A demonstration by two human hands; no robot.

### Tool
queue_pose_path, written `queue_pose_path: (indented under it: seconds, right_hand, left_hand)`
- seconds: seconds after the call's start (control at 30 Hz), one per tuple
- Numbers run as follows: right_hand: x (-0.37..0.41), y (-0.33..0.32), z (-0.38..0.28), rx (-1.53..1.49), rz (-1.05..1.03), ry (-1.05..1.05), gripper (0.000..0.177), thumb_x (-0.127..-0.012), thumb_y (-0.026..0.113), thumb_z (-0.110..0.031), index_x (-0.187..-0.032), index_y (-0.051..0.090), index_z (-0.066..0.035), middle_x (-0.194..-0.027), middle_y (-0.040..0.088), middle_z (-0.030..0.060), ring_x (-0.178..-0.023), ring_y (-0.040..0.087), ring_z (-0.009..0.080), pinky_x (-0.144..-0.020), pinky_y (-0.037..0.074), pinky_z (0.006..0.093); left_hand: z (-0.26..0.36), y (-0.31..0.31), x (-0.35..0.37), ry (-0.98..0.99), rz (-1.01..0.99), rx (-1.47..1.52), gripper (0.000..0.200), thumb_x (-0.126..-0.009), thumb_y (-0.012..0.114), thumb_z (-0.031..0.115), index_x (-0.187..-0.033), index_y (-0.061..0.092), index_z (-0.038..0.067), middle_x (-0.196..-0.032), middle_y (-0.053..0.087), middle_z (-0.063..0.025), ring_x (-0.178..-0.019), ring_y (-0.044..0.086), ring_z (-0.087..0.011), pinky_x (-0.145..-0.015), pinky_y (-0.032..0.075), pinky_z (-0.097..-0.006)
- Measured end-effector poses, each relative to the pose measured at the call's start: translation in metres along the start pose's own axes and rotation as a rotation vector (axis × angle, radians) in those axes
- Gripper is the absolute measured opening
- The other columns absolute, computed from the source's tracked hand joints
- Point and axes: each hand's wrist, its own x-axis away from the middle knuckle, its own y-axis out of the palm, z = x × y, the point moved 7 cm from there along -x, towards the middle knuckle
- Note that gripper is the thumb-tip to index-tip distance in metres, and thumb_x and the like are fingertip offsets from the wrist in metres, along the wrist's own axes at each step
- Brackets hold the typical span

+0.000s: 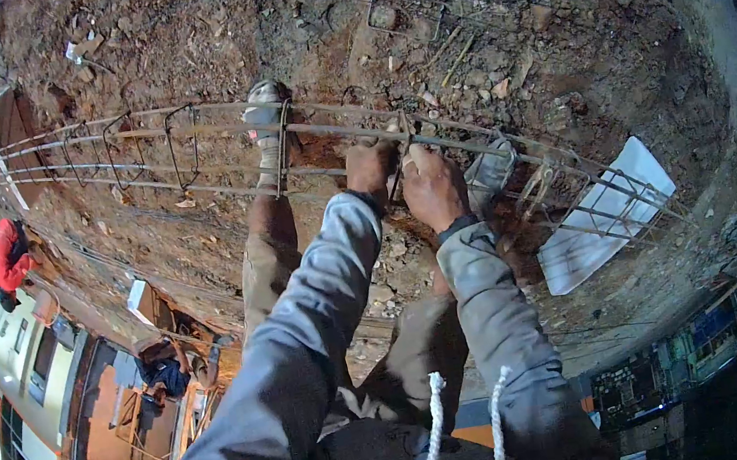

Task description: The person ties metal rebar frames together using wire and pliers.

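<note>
A long rebar cage [337,129] runs across the view, made of thin steel bars with square stirrups [183,152] spaced along it. My left hand [370,170] is closed at a stirrup [404,128] near the middle of the cage. Just right of it, my right hand [433,186] pinches the same stirrup from the other side, fingers bent. The two hands are close together. Whether a tie wire is between the fingers cannot be made out. My shoe [264,113] stands by the bars on the left, and another shoe [491,167] shows on the right.
A pale board [609,217] lies under the cage's right end; another board [10,137] is at the left end. Stony soil [202,28] surrounds everything. A loose stirrup [406,18] lies ahead. A person in red [11,258] and one in dark clothing [164,376] are leftward, near a building [28,368].
</note>
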Motion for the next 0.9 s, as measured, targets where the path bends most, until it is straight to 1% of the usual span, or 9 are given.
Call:
queue_pose_path:
  seconds: [0.07, 0.2, 0.27, 0.5, 0.57, 0.7, 0.77, 0.8, 0.9]
  right_hand:
    - [0.003, 0.000, -0.001, 0.002, 0.033, 0.049, 0.013, -0.081, 0.048, -0.014, -0.074, 0.049, -0.003, -0.068, 0.053, 0.0254, -0.068, 0.053, 0.0433, -0.060, 0.039, 0.0515]
    - [0.006, 0.002, -0.003, 0.039, 0.081, 0.000, 0.009, -0.080, 0.049, -0.013, -0.076, 0.050, -0.004, -0.067, 0.054, 0.0244, -0.066, 0.055, 0.0424, -0.058, 0.041, 0.0509]
    - [0.006, 0.003, 0.000, 0.098, 0.068, -0.004, 0.009, -0.080, 0.049, -0.012, -0.076, 0.049, -0.004, -0.066, 0.055, 0.0241, -0.066, 0.055, 0.0424, -0.057, 0.041, 0.0504]
    - [0.006, 0.002, -0.004, 0.067, 0.118, 0.002, 0.011, -0.080, 0.049, -0.011, -0.083, 0.055, -0.003, -0.067, 0.056, 0.0244, -0.067, 0.056, 0.0427, -0.058, 0.042, 0.0498]
    - [0.011, -0.001, -0.013, 0.127, 0.179, -0.037, 0.013, -0.080, 0.049, -0.011, -0.086, 0.056, -0.002, -0.068, 0.057, 0.0246, -0.067, 0.056, 0.0428, -0.057, 0.042, 0.0498]
    - [0.009, 0.000, -0.008, 0.064, 0.054, 0.104, 0.019, -0.081, 0.049, -0.011, -0.093, 0.057, 0.001, -0.068, 0.057, 0.0255, -0.066, 0.056, 0.0427, -0.059, 0.042, 0.0502]
    - [0.010, 0.002, -0.006, 0.073, 0.015, 0.130, 0.021, -0.081, 0.049, -0.011, -0.095, 0.057, 0.002, -0.068, 0.057, 0.0258, -0.066, 0.056, 0.0425, -0.059, 0.042, 0.0503]
    - [0.011, -0.001, -0.009, 0.045, 0.080, 0.086, 0.021, -0.081, 0.049, -0.012, -0.095, 0.058, 0.002, -0.068, 0.057, 0.0256, -0.066, 0.056, 0.0425, -0.059, 0.042, 0.0502]
    - [0.015, -0.001, -0.007, 0.040, 0.197, -0.007, 0.020, -0.081, 0.049, -0.012, -0.095, 0.057, -0.001, -0.068, 0.058, 0.0248, -0.065, 0.056, 0.0429, -0.060, 0.043, 0.0504]
  left_hand:
    - [0.002, 0.008, 0.000, 0.044, -0.147, -0.277, 0.016, -0.072, 0.060, 0.014, -0.086, 0.065, 0.008, -0.073, 0.062, -0.0136, -0.067, 0.061, -0.0313, -0.057, 0.047, -0.0373]
    - [0.014, 0.001, 0.010, 0.022, -0.025, 0.027, 0.015, -0.071, 0.059, 0.015, -0.080, 0.065, 0.006, -0.070, 0.062, -0.0157, -0.065, 0.062, -0.0301, -0.055, 0.046, -0.0382]
    - [0.030, 0.000, 0.012, 0.150, -0.066, -0.251, 0.023, -0.067, 0.061, 0.016, -0.087, 0.065, 0.007, -0.073, 0.062, -0.0167, -0.071, 0.061, -0.0340, -0.059, 0.047, -0.0400]
    - [0.020, 0.003, 0.001, 0.274, -0.096, -0.230, 0.027, -0.063, 0.064, 0.014, -0.089, 0.065, 0.007, -0.074, 0.061, -0.0209, -0.073, 0.059, -0.0363, -0.062, 0.046, -0.0388]
    - [0.012, -0.002, 0.003, -0.236, -0.138, 0.204, 0.024, -0.082, 0.053, 0.016, -0.103, 0.061, 0.005, -0.088, 0.063, -0.0171, -0.079, 0.060, -0.0294, -0.070, 0.046, -0.0363]
    - [0.004, 0.011, 0.019, -0.106, -0.139, 0.564, 0.031, -0.086, 0.052, 0.017, -0.114, 0.055, 0.005, -0.098, 0.062, -0.0095, -0.086, 0.058, -0.0203, -0.079, 0.044, -0.0318]
    - [0.028, 0.012, 0.024, -0.418, -0.070, 1.270, 0.037, -0.087, 0.054, 0.022, -0.118, 0.051, 0.003, -0.104, 0.058, -0.0042, -0.092, 0.055, -0.0163, -0.084, 0.042, -0.0298]
    - [0.043, 0.009, 0.025, -0.600, -0.005, 1.405, 0.026, -0.088, 0.055, 0.024, -0.100, 0.059, 0.002, -0.087, 0.059, -0.0040, -0.083, 0.053, -0.0140, -0.076, 0.042, -0.0261]
    - [0.050, 0.013, 0.016, -0.628, -0.116, 1.479, 0.026, -0.088, 0.055, 0.028, -0.097, 0.060, 0.004, -0.083, 0.058, -0.0022, -0.079, 0.053, -0.0135, -0.073, 0.042, -0.0266]
